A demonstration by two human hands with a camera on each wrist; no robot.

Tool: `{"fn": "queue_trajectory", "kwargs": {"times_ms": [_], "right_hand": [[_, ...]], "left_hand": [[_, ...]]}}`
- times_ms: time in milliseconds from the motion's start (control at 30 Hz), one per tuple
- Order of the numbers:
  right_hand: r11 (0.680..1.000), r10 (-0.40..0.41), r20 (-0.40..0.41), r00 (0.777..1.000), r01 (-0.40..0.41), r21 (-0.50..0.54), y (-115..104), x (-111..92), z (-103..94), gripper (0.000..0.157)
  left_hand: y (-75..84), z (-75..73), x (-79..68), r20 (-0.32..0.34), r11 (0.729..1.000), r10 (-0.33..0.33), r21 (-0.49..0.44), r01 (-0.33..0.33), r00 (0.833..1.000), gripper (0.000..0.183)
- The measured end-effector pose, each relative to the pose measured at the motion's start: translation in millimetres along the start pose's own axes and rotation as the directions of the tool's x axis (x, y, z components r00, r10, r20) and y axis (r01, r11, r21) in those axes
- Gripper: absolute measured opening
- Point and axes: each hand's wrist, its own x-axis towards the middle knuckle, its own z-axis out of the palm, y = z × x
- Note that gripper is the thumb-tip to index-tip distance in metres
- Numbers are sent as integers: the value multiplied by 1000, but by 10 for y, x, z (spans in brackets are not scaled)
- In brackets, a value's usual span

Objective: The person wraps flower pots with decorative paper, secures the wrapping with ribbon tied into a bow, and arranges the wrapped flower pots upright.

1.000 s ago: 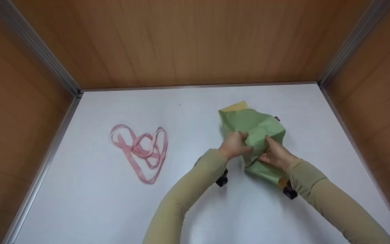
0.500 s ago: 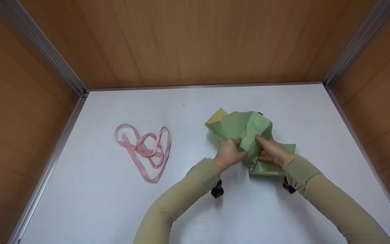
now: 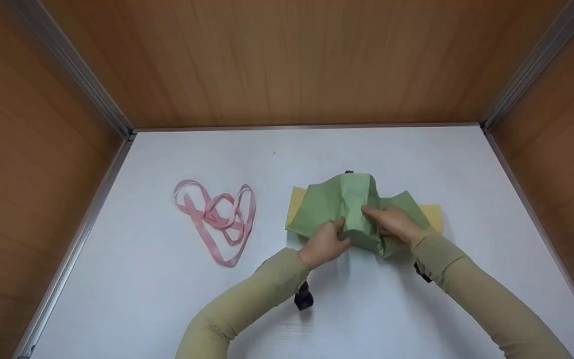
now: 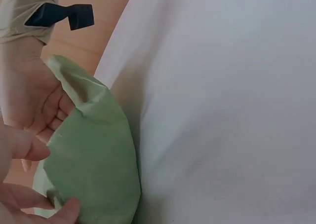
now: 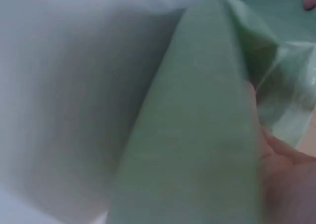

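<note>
green paper in the left fingers, apparently in a pinch

The left hand and right hand are turning the green paper counterclockwise, its yellow corner swinging leftward.

No words, labels, brands or numbers can be read anywhere in the head view, corner to corner. Neither wrist view holds any legible sign.

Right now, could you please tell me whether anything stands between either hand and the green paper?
Nothing visible does: the left hand and the right hand both touch the green paper, and the pink ribbon lies apart, off to the left.
</note>
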Motion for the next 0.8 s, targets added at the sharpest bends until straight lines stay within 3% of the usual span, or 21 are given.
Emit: {"fn": "queue_trajectory", "kwargs": {"times_ms": [133,233,367,433,567,700,800], "right_hand": [[989,-48,-52,998,40,-145,15,5,65,53],[984,-64,-82,995,49,-174,40,9,107,56],[964,-110,-139,984,72,-254,61,-4,149,67],[943,-161,-177,971,98,-319,63,-13,178,73],[896,-322,-267,908,201,-396,62,-7,291,74],[852,-467,-304,830,329,-408,61,28,441,72],[829,-517,-285,807,389,-403,47,68,522,71]], "left_hand": [[-50,-38,-1,24,999,-23,-46,24,999,52],[-69,-66,15,55,999,-17,-30,18,998,45],[-106,-90,37,48,998,-16,65,13,999,13],[-126,-92,31,26,986,-7,169,2,1000,14],[-146,-81,-6,-25,937,19,350,-9,999,19],[-138,-68,-32,-43,917,27,400,-8,999,23],[-136,-62,-32,-36,908,35,418,-17,999,25]]}}
